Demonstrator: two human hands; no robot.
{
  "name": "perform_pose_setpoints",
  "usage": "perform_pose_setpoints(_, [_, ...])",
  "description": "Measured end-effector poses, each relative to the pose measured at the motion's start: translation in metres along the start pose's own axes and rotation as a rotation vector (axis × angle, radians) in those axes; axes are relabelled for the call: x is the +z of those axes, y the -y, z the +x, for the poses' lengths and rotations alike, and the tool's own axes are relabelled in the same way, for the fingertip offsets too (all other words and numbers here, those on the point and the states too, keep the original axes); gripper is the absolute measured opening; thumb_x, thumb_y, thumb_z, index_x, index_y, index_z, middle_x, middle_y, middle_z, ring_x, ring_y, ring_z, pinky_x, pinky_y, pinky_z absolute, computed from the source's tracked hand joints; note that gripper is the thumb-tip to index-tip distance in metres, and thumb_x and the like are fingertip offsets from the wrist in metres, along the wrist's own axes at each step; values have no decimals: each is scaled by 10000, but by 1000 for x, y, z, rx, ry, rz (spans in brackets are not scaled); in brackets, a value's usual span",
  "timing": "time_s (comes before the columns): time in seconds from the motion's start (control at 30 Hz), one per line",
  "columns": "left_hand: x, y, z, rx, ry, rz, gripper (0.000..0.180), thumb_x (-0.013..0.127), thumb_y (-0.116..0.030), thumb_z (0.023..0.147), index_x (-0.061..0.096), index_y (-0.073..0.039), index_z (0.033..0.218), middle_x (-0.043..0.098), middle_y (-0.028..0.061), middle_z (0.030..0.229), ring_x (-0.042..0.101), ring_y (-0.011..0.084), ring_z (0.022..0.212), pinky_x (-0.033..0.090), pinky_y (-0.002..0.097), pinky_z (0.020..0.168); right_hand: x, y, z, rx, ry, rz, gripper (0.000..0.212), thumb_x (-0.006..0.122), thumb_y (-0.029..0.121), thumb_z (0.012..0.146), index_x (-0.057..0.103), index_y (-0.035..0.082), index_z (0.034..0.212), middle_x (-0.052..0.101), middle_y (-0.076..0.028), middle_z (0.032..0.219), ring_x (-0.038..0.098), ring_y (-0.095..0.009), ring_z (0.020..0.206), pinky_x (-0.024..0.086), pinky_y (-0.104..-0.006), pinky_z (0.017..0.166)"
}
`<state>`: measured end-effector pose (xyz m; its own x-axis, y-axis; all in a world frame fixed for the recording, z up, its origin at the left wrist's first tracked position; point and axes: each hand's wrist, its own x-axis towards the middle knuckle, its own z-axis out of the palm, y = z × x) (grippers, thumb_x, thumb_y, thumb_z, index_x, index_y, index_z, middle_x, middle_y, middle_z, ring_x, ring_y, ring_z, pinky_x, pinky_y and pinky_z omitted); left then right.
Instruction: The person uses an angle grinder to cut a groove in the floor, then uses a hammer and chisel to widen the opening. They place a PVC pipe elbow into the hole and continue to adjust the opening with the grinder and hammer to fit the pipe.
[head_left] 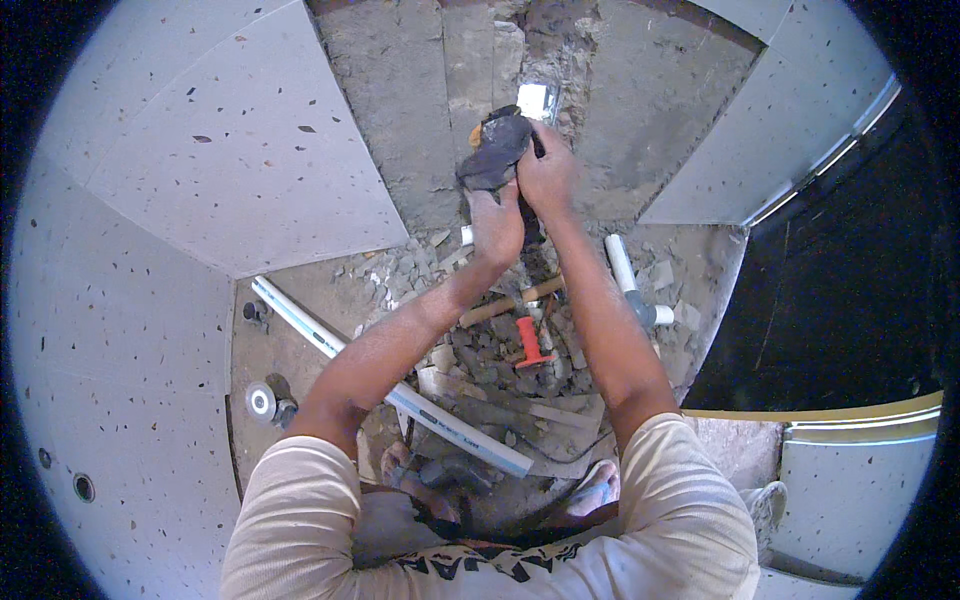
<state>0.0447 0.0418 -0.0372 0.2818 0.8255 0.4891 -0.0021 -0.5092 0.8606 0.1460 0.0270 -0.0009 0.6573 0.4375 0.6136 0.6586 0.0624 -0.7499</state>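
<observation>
Both my arms reach forward to the rough, stripped wall ahead. My left hand (497, 225) is closed on the lower end of a dark grey crumpled bundle (497, 152) that looks like cloth or a bag; a small orange-yellow patch shows at its left edge. Gripping the bundle's right side is my right hand (548, 178), its fingers partly hidden. Just above the hands, a bright white rectangular piece (537, 101) sits in the channel cut into the wall. What lies inside the bundle, if anything, is hidden.
Rubble (480, 355) covers the floor below, with a red-handled chisel (528, 342) and a wooden handle (512, 301). A long white pipe (390, 378) lies diagonally across. An angle grinder (268, 403) rests at left, a jointed white pipe (622, 265) at right. Speckled tiled walls (240, 140) flank the space.
</observation>
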Motion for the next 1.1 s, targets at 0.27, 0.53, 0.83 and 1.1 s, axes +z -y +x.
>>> perform_pose_setpoints(0.27, [-11, 6, 19, 5, 32, -143, 374, 580, -211, 940, 577, 35, 1222, 599, 230, 1228, 555, 391, 1149, 405, 434, 1013, -10, -22, -31, -93, 371, 75, 758, 676, 237, 820, 348, 61, 1481, 564, -273, 1313, 586, -407, 1175, 443, -440, 1020])
perform_pose_setpoints(0.53, [-6, -3, 47, 124, -7, -72, 270, 609, -123, 874, 662, -1, 1109, 681, 230, 1084, 638, 390, 1027, 480, 438, 892, 24, -27, -11, 195, 380, -58, 726, 691, 260, 815, 376, -19, 1407, 632, -311, 1148, 608, -470, 1090, 478, -502, 938])
perform_pose_setpoints(0.83, [-1, 7, 84, -137, 45, 142, 292, 659, -202, 794, 703, 43, 947, 709, 248, 879, 695, 412, 859, 520, 469, 743, 28, -30, 14, 117, 357, -299, 623, 636, 118, 735, 467, -85, 1300, 672, -323, 958, 656, -480, 933, 528, -518, 847])
perform_pose_setpoints(1.1, [-22, -10, 99, -250, 239, 185, 334, 738, -240, 727, 727, 59, 876, 728, 192, 785, 721, 271, 748, 519, 405, 653, 18, -14, 21, 311, 480, -363, 480, 711, 250, 702, 636, -59, 1061, 676, -304, 1002, 655, -438, 991, 529, -473, 862])
